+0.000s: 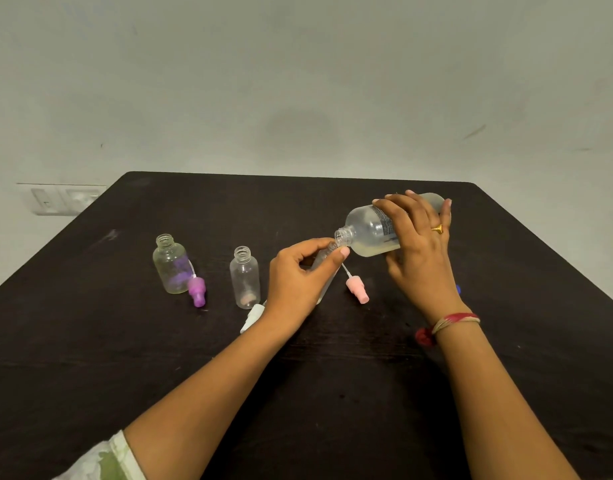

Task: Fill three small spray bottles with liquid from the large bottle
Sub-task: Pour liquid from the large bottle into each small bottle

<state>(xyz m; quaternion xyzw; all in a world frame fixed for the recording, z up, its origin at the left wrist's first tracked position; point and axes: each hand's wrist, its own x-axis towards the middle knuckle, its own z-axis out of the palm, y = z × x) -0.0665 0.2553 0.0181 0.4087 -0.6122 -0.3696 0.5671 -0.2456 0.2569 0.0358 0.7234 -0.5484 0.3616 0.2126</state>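
Observation:
My right hand [415, 244] grips the large clear bottle [370, 230], tipped almost flat with pale liquid pooled along its lower side. Its open neck meets the mouth of a small clear spray bottle [324, 261], which my left hand [298, 275] holds tilted just above the dark table [298, 358]. Two more small bottles stand upright and uncapped to the left: one at the far left [170, 266], one nearer the middle [245, 277]. Whether liquid flows is too fine to see.
Three spray caps lie loose on the table: a purple one [197, 291] by the left bottle, a white one [251, 317] under my left wrist, a pink one [356, 288] between my hands. A wall socket [60, 199] sits beyond the table's left corner.

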